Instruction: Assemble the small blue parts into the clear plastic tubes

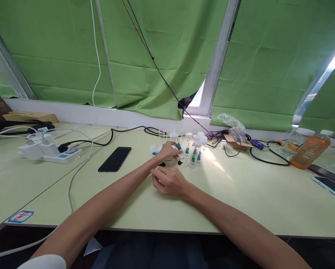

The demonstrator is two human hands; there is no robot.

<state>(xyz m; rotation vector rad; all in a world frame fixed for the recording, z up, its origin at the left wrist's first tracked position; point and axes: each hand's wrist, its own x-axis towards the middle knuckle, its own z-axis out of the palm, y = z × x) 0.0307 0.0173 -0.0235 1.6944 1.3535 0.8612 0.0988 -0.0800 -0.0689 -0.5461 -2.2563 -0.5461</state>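
Note:
My left hand [170,150] reaches in among several clear tubes with white caps, its fingers pinched together. Right at its fingertips shows a small teal piece [179,145]; whether the hand grips that piece or a tube is unclear. Just right of it stand a capped tube [188,140] with a green piece inside and a closer tube [193,157], also with green inside. Nearer to me, my right hand [169,181] rests on the table, fingers curled in; anything inside them is hidden. Between the hands lies a thin rod with a black end [180,162].
A dark phone [115,159] lies to the left, beyond it a white power strip [63,155] with plugs and cables. A small cardboard box [237,144] with a plastic bag sits right of the tubes. Farther right are an orange bottle [310,151] and a white-edged phone [331,186].

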